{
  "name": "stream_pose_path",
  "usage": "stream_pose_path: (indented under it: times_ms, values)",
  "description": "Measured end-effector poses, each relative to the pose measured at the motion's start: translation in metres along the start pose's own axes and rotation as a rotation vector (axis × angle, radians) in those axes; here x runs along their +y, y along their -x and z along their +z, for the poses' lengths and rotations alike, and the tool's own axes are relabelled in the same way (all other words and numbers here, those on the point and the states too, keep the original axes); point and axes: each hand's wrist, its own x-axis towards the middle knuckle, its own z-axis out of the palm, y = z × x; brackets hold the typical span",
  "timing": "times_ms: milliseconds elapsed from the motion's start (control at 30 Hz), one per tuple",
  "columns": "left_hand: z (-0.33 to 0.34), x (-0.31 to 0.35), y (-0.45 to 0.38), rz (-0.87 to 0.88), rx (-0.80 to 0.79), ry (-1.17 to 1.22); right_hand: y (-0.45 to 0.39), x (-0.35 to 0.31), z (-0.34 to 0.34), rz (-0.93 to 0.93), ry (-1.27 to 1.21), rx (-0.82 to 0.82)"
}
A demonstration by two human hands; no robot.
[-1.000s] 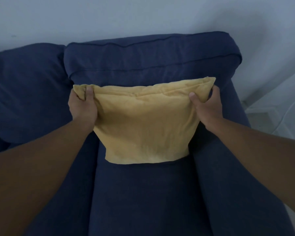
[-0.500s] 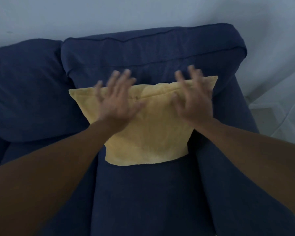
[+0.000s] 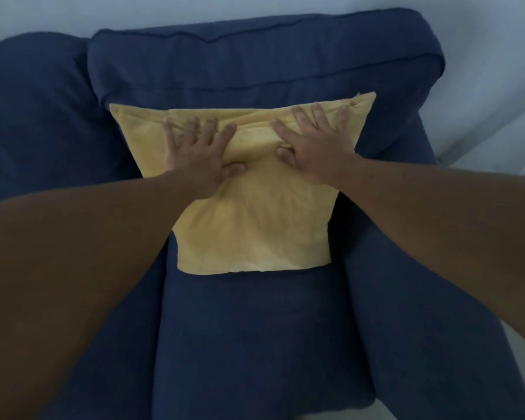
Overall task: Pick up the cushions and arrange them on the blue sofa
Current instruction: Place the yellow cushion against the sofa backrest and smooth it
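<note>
A yellow cushion [image 3: 255, 231] leans upright against the back cushion of the blue sofa [image 3: 255, 344], at the sofa's right end beside the armrest. My left hand [image 3: 200, 153] lies flat on the cushion's upper left part, fingers spread. My right hand [image 3: 312, 144] presses flat on its upper right part, fingers spread too. The fabric bunches into a ridge between my two thumbs. Neither hand grips the cushion; both palms rest on its face.
The sofa's right armrest [image 3: 422, 298] runs down the right side. A second blue back cushion [image 3: 34, 116] sits to the left. A pale wall [image 3: 482, 40] stands behind, and light floor [image 3: 497, 153] shows at the far right.
My hands let go of the cushion's top corners, lifted open, then came down flat on its upper face. The cushion stays leaning against the sofa back.
</note>
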Motion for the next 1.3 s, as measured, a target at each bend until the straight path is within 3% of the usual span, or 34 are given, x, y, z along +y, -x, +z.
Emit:
stream_pose_path:
  times_ms: [100, 400, 500, 900, 1033, 1300]
  values:
    - [0.001, 0.002, 0.015, 0.020, 0.017, 0.004, 0.010, -0.001, 0.006, 0.006, -0.011, -0.038]
    - [-0.013, 0.001, 0.060, 0.041, 0.153, -0.046, 0.046, 0.009, -0.014, -0.049, -0.086, 0.048]
    - [-0.018, 0.000, 0.075, 0.013, 0.113, -0.003, 0.059, 0.010, -0.021, -0.043, -0.094, 0.079]
    - [-0.029, 0.000, 0.151, -0.069, -0.085, 0.239, 0.114, -0.015, -0.033, 0.037, -0.109, -0.075]
    - [-0.027, 0.000, 0.179, -0.103, -0.182, 0.318, 0.125, -0.050, -0.040, -0.057, -0.001, -0.078]
    - [-0.013, -0.033, 0.249, -0.263, -0.325, 0.450, 0.129, -0.147, -0.033, -0.232, -0.082, -0.175]
